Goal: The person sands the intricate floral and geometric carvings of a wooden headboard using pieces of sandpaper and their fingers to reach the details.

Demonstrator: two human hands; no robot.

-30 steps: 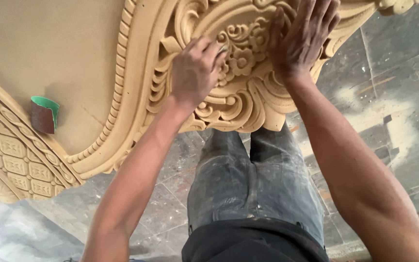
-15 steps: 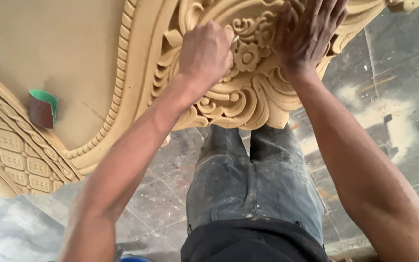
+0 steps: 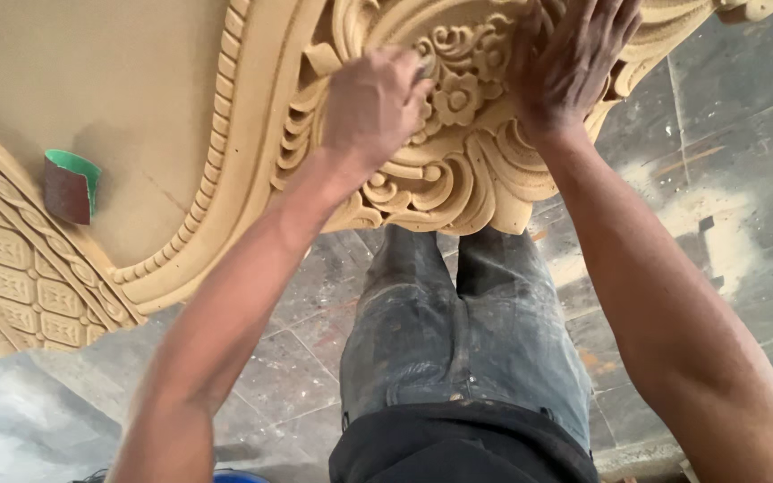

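1. Carved wooden panel (image 3: 136,89), tan and dusty, fills the upper part of your view from the far left to past the middle; its scrolled lower edge hangs just above your knees.
2. At the far left, a folded piece of sandpaper (image 3: 71,186), green on the back and brown on the face, lies on the smooth flat part of the panel, well apart from both your hands.
3. Below it, a band of carved lattice squares (image 3: 11,268) runs along the panel's left border.
4. Your left hand (image 3: 370,105) is curled into a loose fist on the carved scrollwork, fingers drawn together; something small and grey shows at the fingertips, but what it is cannot be told.
5. Just right of that hand sits a carved flower (image 3: 458,97).
6. Your right hand (image 3: 574,58) lies flat on the carving, fingers spread apart and gripping nothing.
7. Beneath, your grey dusty trousers (image 3: 467,331) stand over a tiled floor (image 3: 717,179) streaked with pale dust.
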